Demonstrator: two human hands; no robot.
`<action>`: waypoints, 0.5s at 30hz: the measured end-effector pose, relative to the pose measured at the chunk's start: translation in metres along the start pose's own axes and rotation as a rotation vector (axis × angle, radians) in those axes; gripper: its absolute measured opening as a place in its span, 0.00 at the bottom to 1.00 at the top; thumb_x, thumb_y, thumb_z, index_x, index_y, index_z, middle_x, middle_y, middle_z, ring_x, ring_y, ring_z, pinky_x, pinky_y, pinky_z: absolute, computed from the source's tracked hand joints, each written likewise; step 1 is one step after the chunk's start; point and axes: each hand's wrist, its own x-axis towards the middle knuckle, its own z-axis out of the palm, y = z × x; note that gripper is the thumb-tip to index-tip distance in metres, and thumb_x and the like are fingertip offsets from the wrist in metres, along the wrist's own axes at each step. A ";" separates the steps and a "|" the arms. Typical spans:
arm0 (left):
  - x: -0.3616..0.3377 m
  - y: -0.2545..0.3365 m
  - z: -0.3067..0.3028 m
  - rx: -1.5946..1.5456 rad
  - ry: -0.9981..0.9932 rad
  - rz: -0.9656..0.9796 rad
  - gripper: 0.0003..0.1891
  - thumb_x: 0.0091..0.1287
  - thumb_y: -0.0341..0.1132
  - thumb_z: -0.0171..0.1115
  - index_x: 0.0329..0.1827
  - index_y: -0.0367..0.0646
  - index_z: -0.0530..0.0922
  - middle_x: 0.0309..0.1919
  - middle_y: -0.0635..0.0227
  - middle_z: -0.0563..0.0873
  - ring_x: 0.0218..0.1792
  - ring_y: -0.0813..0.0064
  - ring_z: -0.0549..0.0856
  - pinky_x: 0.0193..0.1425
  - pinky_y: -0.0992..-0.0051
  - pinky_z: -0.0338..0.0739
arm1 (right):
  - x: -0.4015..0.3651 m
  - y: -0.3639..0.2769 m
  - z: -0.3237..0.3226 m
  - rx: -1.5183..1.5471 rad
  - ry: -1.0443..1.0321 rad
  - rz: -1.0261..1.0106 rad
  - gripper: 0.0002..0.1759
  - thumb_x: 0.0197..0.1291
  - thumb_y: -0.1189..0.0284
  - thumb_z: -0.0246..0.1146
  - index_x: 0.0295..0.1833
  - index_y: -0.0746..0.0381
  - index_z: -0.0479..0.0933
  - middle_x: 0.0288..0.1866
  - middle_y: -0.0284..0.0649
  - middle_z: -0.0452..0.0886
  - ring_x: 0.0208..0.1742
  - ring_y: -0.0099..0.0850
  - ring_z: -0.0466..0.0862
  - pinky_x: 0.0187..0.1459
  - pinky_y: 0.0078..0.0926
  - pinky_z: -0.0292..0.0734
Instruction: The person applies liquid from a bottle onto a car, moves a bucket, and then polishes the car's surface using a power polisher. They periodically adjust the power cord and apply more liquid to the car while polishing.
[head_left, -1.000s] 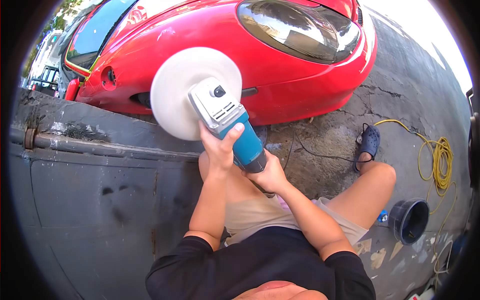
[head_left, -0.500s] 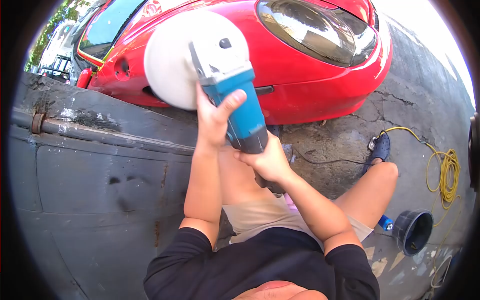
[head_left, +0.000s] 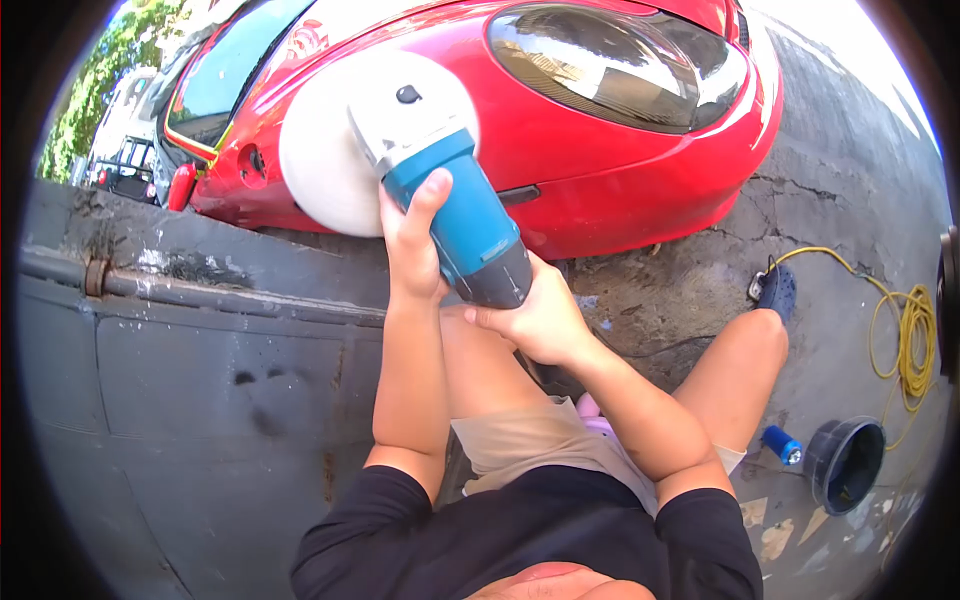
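Both of my hands grip a teal and black power polisher [head_left: 460, 215] with a silver head. My left hand [head_left: 412, 240] is wrapped round the body just behind the head, thumb on top. Toward the rear, my right hand [head_left: 540, 315] closes round the black handle end. A large round white polishing pad [head_left: 325, 150] sits on the polisher's far side, over the side of a red car [head_left: 590, 190]. Whether the pad touches the paint is hard to tell. The car's headlight [head_left: 600, 70] is right of the pad.
A grey wall with a pipe [head_left: 230, 300] runs along the left. On the right lie a coiled yellow cord [head_left: 915, 345], a black bucket [head_left: 845, 465] and a blue can-like object [head_left: 782, 445]. A dark cord crosses the cracked ground near my clog [head_left: 777, 290].
The polisher and both hands have shifted slightly left and down in view, with the polisher tilting further left. My grip stays the same. The camera view has also moved a little.
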 end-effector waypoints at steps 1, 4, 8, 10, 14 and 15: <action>-0.001 -0.005 -0.002 -0.005 -0.027 -0.018 0.32 0.70 0.42 0.78 0.70 0.35 0.74 0.48 0.58 0.88 0.40 0.70 0.91 0.45 0.67 0.91 | -0.004 0.001 0.001 -0.002 0.042 0.015 0.35 0.53 0.72 0.86 0.65 0.67 0.79 0.52 0.42 0.91 0.51 0.31 0.90 0.56 0.36 0.86; -0.001 -0.015 -0.001 0.002 -0.050 -0.059 0.36 0.68 0.43 0.80 0.72 0.35 0.72 0.49 0.56 0.87 0.41 0.69 0.91 0.45 0.67 0.91 | -0.012 0.002 0.005 -0.014 0.134 0.077 0.35 0.50 0.74 0.83 0.65 0.67 0.80 0.53 0.44 0.92 0.54 0.33 0.90 0.60 0.37 0.85; -0.007 -0.026 0.017 0.106 0.009 -0.002 0.44 0.67 0.42 0.82 0.78 0.37 0.63 0.59 0.53 0.84 0.52 0.68 0.89 0.55 0.65 0.89 | -0.017 0.005 -0.004 0.045 0.134 0.140 0.33 0.49 0.75 0.82 0.63 0.67 0.81 0.52 0.44 0.92 0.53 0.33 0.90 0.58 0.36 0.85; -0.013 -0.027 0.021 0.130 0.077 0.058 0.45 0.67 0.42 0.82 0.79 0.37 0.61 0.61 0.53 0.82 0.55 0.67 0.88 0.58 0.64 0.88 | -0.017 0.002 -0.016 0.042 0.073 0.140 0.35 0.49 0.72 0.82 0.64 0.67 0.80 0.53 0.48 0.92 0.55 0.38 0.91 0.60 0.39 0.85; -0.024 -0.024 0.016 0.163 0.209 0.065 0.45 0.67 0.41 0.82 0.80 0.38 0.61 0.62 0.53 0.81 0.58 0.66 0.87 0.61 0.63 0.87 | -0.014 0.000 -0.027 -0.031 -0.022 0.129 0.38 0.48 0.69 0.83 0.66 0.68 0.79 0.55 0.54 0.92 0.58 0.48 0.93 0.62 0.42 0.85; -0.021 -0.021 0.013 0.167 0.195 0.073 0.45 0.67 0.40 0.82 0.80 0.38 0.61 0.61 0.53 0.81 0.56 0.66 0.87 0.59 0.64 0.88 | -0.014 0.001 -0.024 -0.044 -0.029 0.126 0.38 0.47 0.69 0.83 0.65 0.68 0.79 0.55 0.54 0.92 0.58 0.47 0.93 0.62 0.42 0.85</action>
